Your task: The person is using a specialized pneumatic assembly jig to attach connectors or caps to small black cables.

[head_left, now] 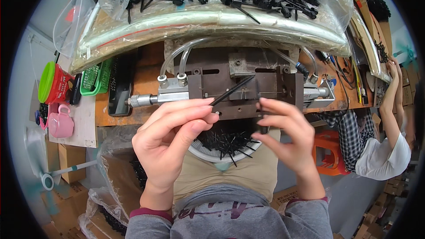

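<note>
Left hand [170, 135]: fingertips pinched on a thin black rod [232, 90].
Black rod: slants up-right from the fingertips across the metal fixture [243, 86].
Right hand [285, 135]: fingers pinched on a small black part [264, 129], just right of the rod.
Bowl [208, 154]: black pieces, under both hands.

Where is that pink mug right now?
In the head view, the pink mug sits far to the person's left on a pale board, just below a red tub with a green lid and well away from both hands.
</note>
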The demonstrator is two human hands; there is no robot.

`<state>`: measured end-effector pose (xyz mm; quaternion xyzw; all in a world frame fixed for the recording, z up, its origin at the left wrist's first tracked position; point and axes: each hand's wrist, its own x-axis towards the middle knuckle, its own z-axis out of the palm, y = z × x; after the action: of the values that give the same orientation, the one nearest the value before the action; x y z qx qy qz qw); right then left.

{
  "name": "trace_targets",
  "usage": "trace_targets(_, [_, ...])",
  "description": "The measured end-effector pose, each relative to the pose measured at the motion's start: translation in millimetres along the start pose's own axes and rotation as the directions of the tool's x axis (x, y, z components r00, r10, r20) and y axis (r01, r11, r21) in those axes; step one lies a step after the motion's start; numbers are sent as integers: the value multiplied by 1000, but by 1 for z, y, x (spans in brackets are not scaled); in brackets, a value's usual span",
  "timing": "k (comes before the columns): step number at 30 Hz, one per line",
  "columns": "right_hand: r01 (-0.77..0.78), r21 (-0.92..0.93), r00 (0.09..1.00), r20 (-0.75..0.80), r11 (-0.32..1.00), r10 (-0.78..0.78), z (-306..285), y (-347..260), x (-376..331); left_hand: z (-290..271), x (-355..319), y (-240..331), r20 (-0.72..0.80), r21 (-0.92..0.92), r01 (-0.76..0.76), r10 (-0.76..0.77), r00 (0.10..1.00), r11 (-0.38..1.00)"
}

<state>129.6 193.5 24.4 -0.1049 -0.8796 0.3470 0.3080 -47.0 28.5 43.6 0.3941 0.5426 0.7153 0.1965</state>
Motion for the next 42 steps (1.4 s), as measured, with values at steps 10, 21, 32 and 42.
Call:
trace_targets(10, [180, -575, 984, 100, 798, -150, 43, 1, 2, 10, -2, 7, -37, -183, 200, -210, 977, 962])
trace_targets(21, [175, -410, 982, 143, 895, -126, -11, -7, 43, -3, -7, -3, 61, 395, -148, 134, 989, 907])
trace_targets(32, [494, -755, 862, 489, 432, -131, -71, 41, 208, 35, -13, -34, 283, 634, -315, 168, 944, 706])
trace_targets(42, [463, -704, 882, 423, 538, -207, -62, 64, 223, 47, -6, -51, 416, 750, -434, 155, 896, 499])
